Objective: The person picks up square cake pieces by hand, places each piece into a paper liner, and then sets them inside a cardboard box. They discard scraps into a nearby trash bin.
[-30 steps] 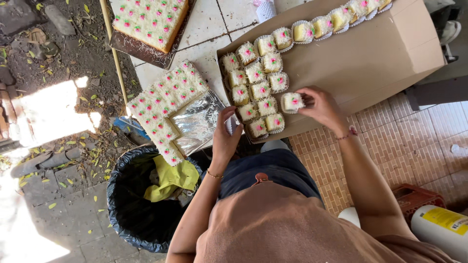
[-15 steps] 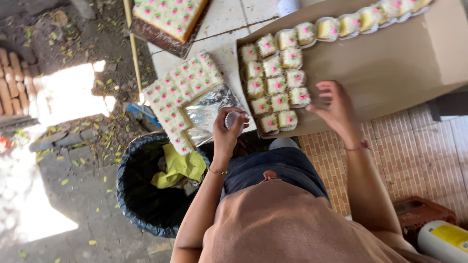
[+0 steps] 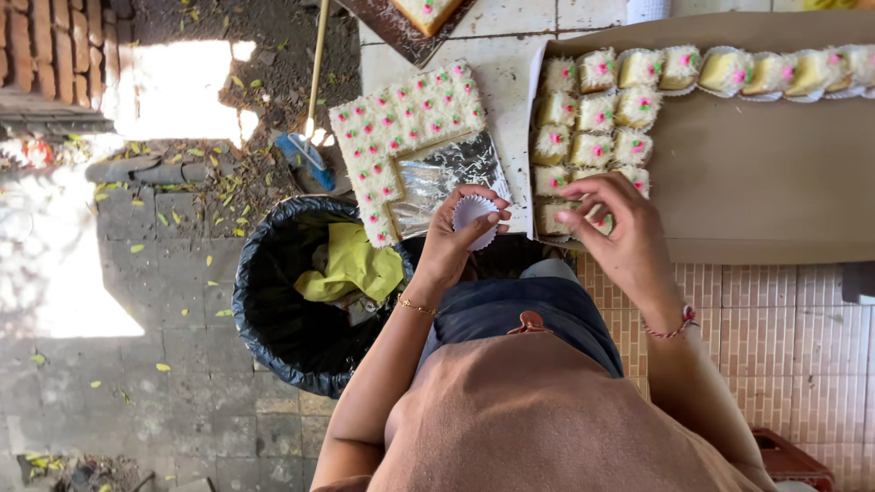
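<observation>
My left hand (image 3: 453, 244) holds a white pleated paper cup (image 3: 476, 221) by its rim, just below a foil board (image 3: 437, 180). On that board lies a partly cut slab cake (image 3: 396, 128) with white shreds and pink dots. My right hand (image 3: 614, 226) hovers with bent fingers over the lower rows of cut cake squares (image 3: 592, 118) in paper cups, which sit in a brown cardboard box (image 3: 756, 173). Its fingertips are close to the nearest squares and hide some of them. Nothing shows in its grip.
A black-lined bin (image 3: 305, 292) with yellow waste stands below the table edge on the left. Another cake on a dark tray (image 3: 415, 18) lies at the top. A row of yellow cake slices (image 3: 756, 71) runs along the box's far side. A stick (image 3: 316, 64) leans nearby.
The view has shifted. My right hand has drawn back from the placed squares toward the box's near edge. My left hand has lifted the paper cup clear of the foil board.
</observation>
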